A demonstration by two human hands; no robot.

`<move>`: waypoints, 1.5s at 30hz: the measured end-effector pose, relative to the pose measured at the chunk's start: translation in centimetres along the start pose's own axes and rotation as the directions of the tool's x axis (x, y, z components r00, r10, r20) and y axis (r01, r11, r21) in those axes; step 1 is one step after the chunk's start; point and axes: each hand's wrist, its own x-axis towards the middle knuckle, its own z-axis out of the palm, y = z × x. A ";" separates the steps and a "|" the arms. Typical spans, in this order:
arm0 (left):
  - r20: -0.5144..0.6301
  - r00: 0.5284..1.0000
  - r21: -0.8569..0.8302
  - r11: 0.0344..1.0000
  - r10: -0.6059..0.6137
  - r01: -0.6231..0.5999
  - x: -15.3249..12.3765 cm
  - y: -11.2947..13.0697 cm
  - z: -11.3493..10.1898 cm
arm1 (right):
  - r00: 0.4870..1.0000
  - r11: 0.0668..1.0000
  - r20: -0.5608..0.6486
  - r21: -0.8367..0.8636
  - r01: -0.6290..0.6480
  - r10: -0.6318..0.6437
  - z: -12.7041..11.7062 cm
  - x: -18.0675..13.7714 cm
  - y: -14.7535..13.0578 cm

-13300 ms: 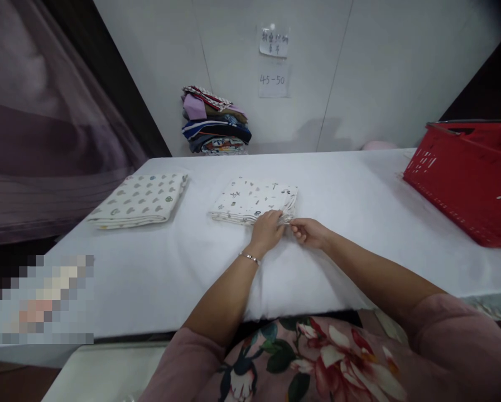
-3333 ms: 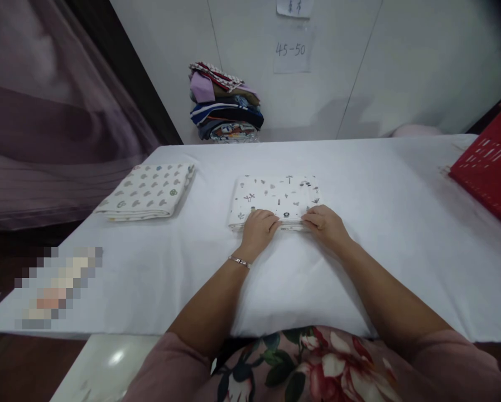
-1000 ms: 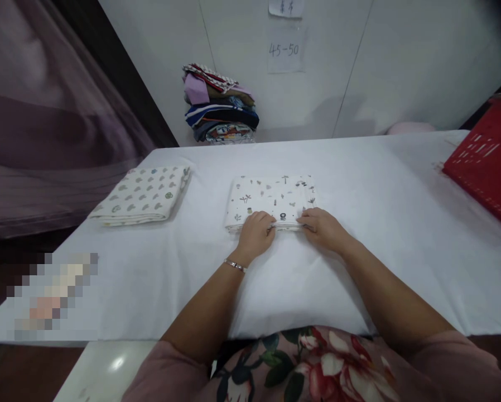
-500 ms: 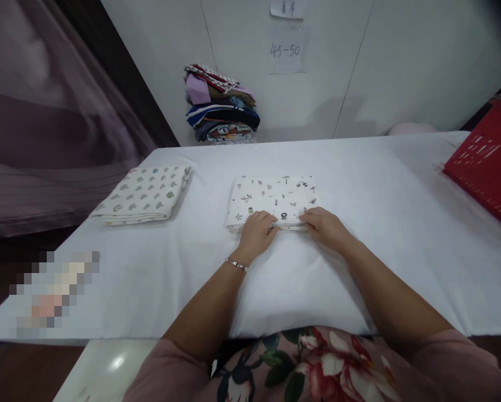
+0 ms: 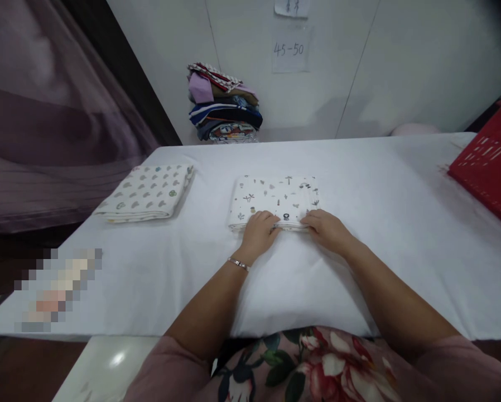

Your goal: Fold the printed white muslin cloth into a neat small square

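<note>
A folded white cloth (image 5: 275,195) with small plant and animal prints lies flat in the middle of the white-covered table. At its near edge, my left hand (image 5: 261,231) grips the folded layers, fingers on top and thumb at the front. My right hand (image 5: 323,228) pinches the same edge closer to the right corner. The fingertips of both hands partly cover the print there. To the left, apart from both hands, rests another folded cloth (image 5: 148,192), white with grey mushroom-like shapes.
A white tablecloth (image 5: 380,195) covers the table. Beyond its back edge a pile of folded fabrics (image 5: 225,106) leans by the wall. A red basket (image 5: 489,162) stands at the right. A blurred-out object (image 5: 62,287) lies at the left front; purple fabric (image 5: 45,139) hangs at far left.
The whole view has shifted very slightly, so things appear a little further right. Both hands keep the same hold on the printed cloth.
</note>
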 end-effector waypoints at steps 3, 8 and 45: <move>0.001 1.000 0.003 1.000 -0.004 0.004 0.0 0.0 -0.1 | 1.000 1.000 0.021 0.023 0.011 -0.012 -0.3 0.0 -0.2; 0.005 1.000 0.016 1.000 -0.001 0.001 0.1 0.1 -0.1 | 0.999 0.998 0.027 0.057 0.041 -0.042 -0.5 0.0 -0.2; 0.010 0.994 -0.019 0.993 0.113 -0.113 -1.1 2.2 -0.3 | 0.969 0.982 -0.245 -0.187 -0.027 -0.020 1.1 -3.0 5.5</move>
